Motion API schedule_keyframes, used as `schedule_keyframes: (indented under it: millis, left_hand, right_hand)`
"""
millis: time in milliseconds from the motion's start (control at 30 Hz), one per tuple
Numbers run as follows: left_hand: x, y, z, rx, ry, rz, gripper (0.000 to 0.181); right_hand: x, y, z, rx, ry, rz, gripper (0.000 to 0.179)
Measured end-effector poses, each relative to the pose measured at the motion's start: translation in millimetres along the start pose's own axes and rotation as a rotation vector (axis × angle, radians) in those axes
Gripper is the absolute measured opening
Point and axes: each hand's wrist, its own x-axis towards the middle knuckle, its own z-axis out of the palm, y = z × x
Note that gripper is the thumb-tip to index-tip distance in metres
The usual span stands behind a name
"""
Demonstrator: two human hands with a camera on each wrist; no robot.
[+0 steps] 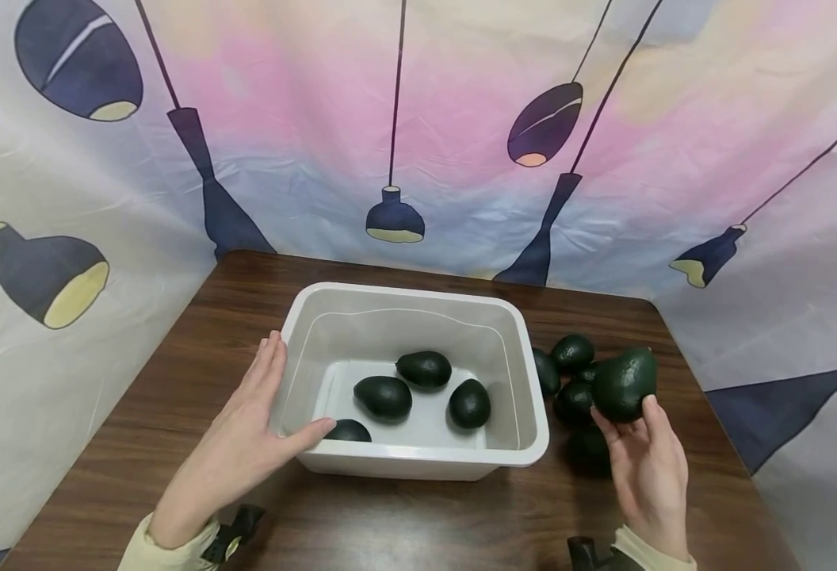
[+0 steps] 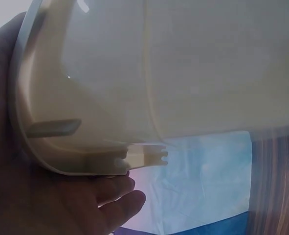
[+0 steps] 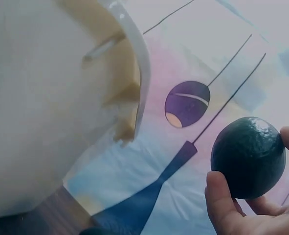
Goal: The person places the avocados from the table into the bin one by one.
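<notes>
My right hand (image 1: pixel 648 468) holds a dark green avocado (image 1: pixel 625 385) between thumb and fingers, raised over the right side of the table. In the right wrist view the same avocado (image 3: pixel 249 157) shows its rounded end, with fingertips around it. My left hand (image 1: pixel 247 428) rests on the left front corner of a pale grey plastic bin (image 1: pixel 418 295), fingers fairly straight along its rim and thumb lying over the front edge. Inside the bin are several avocados, among them one avocado (image 1: pixel 383 398) near the middle and another (image 1: pixel 348 431) partly hidden by the front wall.
Right of the bin, several more avocados (image 1: pixel 572 354) lie in a cluster on the dark wooden table (image 1: pixel 397 515), partly hidden behind the held one. A cloth backdrop (image 1: pixel 304 95) printed with hanging lamps surrounds the table's back and sides.
</notes>
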Motion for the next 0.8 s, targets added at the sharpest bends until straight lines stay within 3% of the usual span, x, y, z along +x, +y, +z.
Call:
schedule_keyframes:
  millis: [167,433,800]
  left_hand:
    - [-1.2,-2.5,1.5,0.015,0.011,0.0,0.112]
    - [-2.0,-4.0,2.3,0.02,0.018,-0.012,0.111]
    - [-1.8,0.2,0.2,-0.002,0.007,-0.025,0.109]
  right_hand:
    - [4.3,1.3,8.9,0.023,-0.067,0.002,0.035]
    - [9.3,1.0,31.8,-0.098,-0.122,0.022,0.035]
    - [9.7,2.1,55.8,-0.038,-0.389,0.057,0.044]
